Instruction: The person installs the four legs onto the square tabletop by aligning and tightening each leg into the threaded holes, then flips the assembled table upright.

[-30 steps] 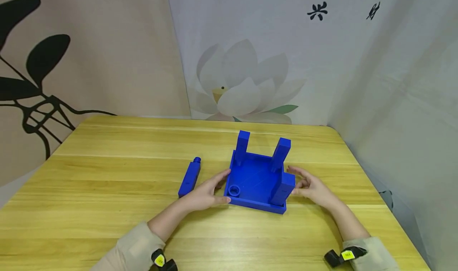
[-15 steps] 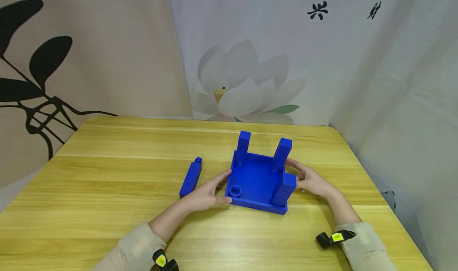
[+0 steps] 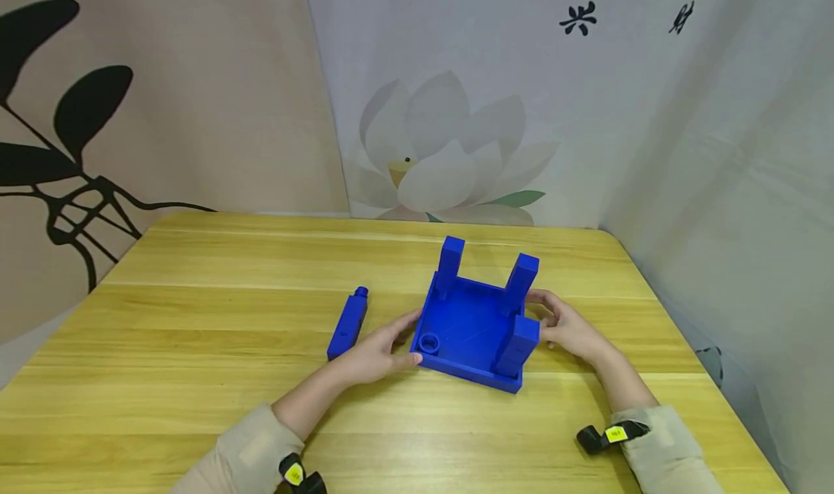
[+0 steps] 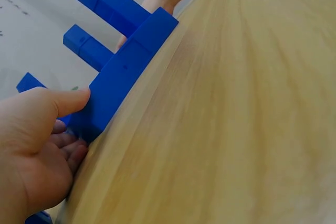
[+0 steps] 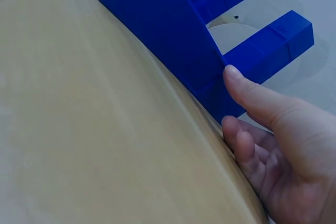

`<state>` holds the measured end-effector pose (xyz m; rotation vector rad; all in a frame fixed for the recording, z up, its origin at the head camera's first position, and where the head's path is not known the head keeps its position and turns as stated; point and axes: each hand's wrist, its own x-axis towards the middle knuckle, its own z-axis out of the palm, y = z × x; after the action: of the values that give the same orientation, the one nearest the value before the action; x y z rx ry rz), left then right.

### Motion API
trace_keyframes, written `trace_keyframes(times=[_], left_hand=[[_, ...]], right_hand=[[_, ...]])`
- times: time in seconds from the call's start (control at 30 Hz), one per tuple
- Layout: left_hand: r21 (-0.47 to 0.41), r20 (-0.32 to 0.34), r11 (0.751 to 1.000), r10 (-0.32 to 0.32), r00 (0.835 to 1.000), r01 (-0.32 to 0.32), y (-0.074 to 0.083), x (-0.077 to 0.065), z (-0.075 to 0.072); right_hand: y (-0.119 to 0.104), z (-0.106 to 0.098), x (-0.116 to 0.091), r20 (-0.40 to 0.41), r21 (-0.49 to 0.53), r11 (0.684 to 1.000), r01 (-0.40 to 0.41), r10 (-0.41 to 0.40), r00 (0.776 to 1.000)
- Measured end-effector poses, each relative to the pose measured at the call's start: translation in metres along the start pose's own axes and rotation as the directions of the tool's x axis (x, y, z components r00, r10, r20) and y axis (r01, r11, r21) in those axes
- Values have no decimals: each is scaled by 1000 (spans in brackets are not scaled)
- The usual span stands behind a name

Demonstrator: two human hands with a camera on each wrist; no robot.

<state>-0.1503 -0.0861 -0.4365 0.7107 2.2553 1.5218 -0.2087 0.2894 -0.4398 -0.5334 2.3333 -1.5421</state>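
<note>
A blue toy table (image 3: 469, 320) lies upside down, three square legs standing up from its shallow, rimmed top. In its near left corner is a bare round socket (image 3: 428, 344). My left hand (image 3: 374, 353) holds that corner, thumb at the front and fingers along the left side. From the right, my right hand (image 3: 575, 335) grips the far right part of the rim; in the right wrist view its thumb (image 5: 247, 87) presses the rim near a leg. Left of the toy table lies a loose blue leg (image 3: 347, 325) with a round threaded-looking end, partly behind my left hand.
Everything rests on a wooden table (image 3: 195, 320) with light grain. A printed curtain (image 3: 449, 103) with a flower hangs behind its far edge, and pale cloth (image 3: 749, 175) hangs along the right.
My right hand has moved forward along the right side and taken hold of the rim. The toy table has turned slightly clockwise, its far side shifting right. The loose leg stays put.
</note>
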Motion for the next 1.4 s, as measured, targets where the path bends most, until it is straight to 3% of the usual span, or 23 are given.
trace_keyframes(times=[0.23,0.47,0.7,0.83,0.93,1.2,1.3,1.4], left_hand=[[23,-106,998,56,993,-53,-5,5,4],[46,-274,998,56,960,-46,-6,10,13],[77,-442,997,5,897,32,-1,16,20],[79,-512,997,18,859,26,-1,20,23],[77,-563,997,37,825,8,-1,24,26],[43,-685,999,4,729,34,3,33,31],[39,-709,999,5,705,33,3,35,31],[27,-722,999,-1,692,30,3,38,31]], right_hand=[[3,1,-3,-67,16,1000,-10,11,998],[3,1,-10,-121,-21,1000,-7,4,993],[6,1,-18,-167,-64,998,-24,13,986],[8,2,-21,-194,-64,998,-28,15,981],[6,3,-24,-208,-59,998,-26,14,978],[7,6,-32,-238,-97,995,2,-25,971],[7,8,-35,-250,-94,995,9,-33,968],[7,8,-37,-254,-99,995,33,-58,966]])
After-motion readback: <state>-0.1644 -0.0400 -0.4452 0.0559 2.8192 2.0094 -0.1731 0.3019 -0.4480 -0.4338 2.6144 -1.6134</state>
